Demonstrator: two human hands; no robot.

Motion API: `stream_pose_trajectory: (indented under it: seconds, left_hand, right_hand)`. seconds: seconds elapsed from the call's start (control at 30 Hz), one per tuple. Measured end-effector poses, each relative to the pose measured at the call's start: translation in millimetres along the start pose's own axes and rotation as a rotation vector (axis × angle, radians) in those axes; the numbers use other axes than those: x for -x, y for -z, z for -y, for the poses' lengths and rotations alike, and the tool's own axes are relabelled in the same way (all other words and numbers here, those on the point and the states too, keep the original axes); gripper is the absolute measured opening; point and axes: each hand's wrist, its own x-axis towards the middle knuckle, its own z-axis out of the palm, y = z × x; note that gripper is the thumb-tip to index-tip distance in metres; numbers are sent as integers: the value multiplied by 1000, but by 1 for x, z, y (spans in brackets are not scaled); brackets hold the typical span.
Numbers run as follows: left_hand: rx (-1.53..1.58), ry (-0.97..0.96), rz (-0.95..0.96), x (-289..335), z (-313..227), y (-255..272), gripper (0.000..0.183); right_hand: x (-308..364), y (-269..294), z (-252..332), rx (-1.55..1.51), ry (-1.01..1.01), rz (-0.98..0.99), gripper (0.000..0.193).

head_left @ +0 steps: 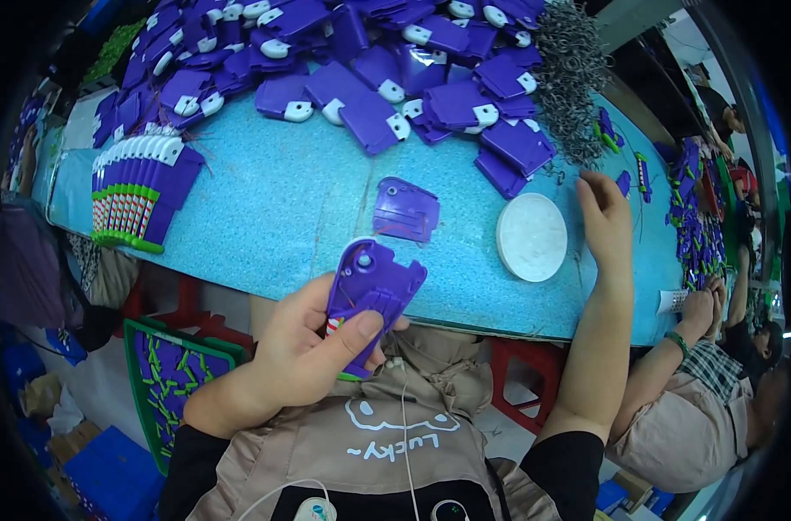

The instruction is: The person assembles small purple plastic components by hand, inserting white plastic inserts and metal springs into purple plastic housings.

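Head view: white disc (pixel 532 237) sits beside right hand (pixel 606 215).

A long table with a speckled light-blue top (pixel 265 195) spans the room from left to right. Red plastic stools stand below its near edge, one at left (pixel 185 300), one at right (pixel 545 369). Pale, smooth floor (pixel 109 391) shows at near left, beside a blue plastic crate (pixel 113 473) and brown cardboard boxes (pixel 70 443). A small white light (pixel 787 335) glows at far right.
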Motion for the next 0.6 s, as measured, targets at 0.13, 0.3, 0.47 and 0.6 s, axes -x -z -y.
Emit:
stream_pose_trajectory:
  seconds: [0.13,0.3,0.47,0.6]
  left_hand:
    - [3,10,4,2,0,-5,29]
    - [-7,25,-34,4,1,-4,29]
    - [-36,72,-1,-3,4,-7,30]
    - [-89,161,58,-7,6,-11,28]
  right_hand:
    - [-9,-2,9,225,163,67,24]
    - [13,14,-3,-100,-54,-16,20]
    - [52,5,17,20,155,-186,13]
    - [84,12,50,-278,122,-191,10]
